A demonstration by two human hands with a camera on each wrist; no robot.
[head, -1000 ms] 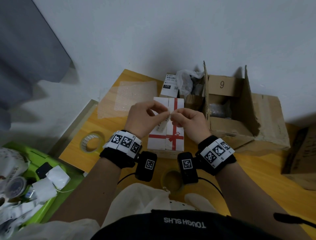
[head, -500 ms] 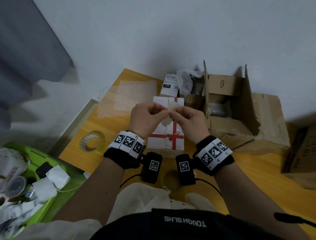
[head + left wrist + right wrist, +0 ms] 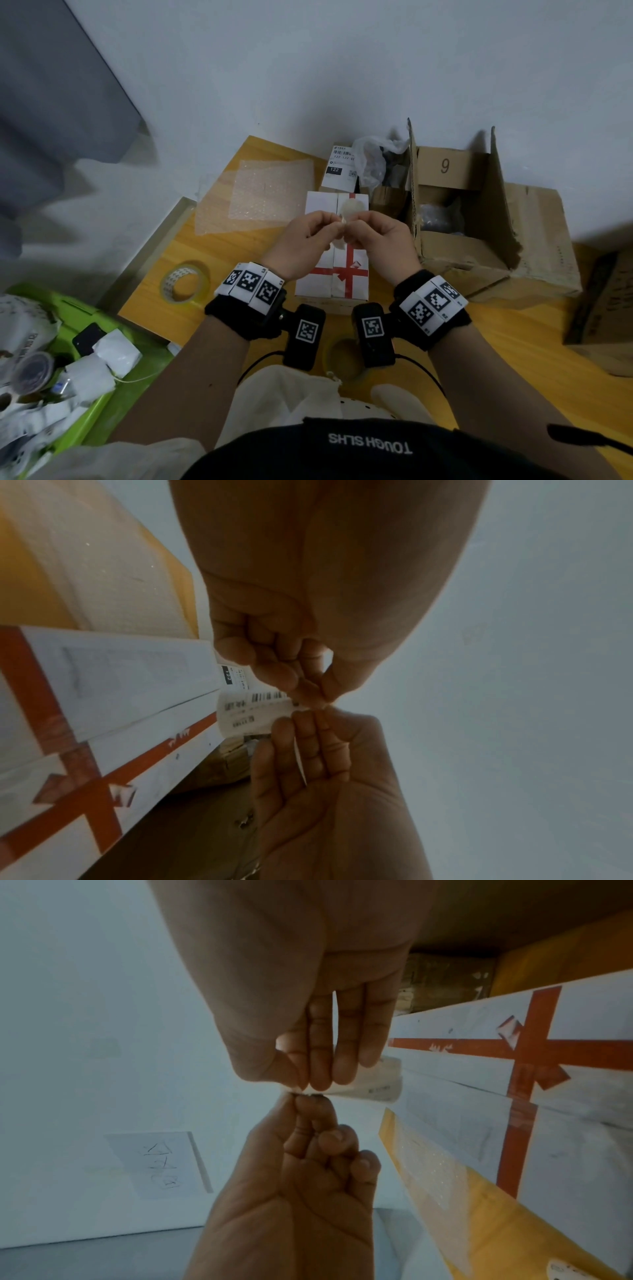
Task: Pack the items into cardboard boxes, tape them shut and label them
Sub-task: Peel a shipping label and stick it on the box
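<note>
Both hands hold a small white shipping label (image 3: 350, 211) in the air above a closed white box crossed with red tape (image 3: 318, 277) on the wooden table. My left hand (image 3: 334, 224) pinches one corner with thumb and curled fingers. My right hand (image 3: 352, 229) pinches the label from the other side, its fingers (image 3: 322, 1066) laid along the paper. The left wrist view shows the barcode side of the label (image 3: 253, 712), which curls away from the fingertips. A large open cardboard box marked 9 (image 3: 455, 253) stands just right of the white box.
A clear tape roll (image 3: 185, 286) lies left of the white box, with a bubble wrap sheet (image 3: 267, 192) behind it. A small labelled box (image 3: 340, 168) and a plastic bag (image 3: 373, 154) sit at the back. A green bin of packets (image 3: 68, 308) is at left, another carton (image 3: 606, 301) at right.
The label hung down between the fingers a second ago; now its free end stands up above them. Both hands have stayed close together over the white box.
</note>
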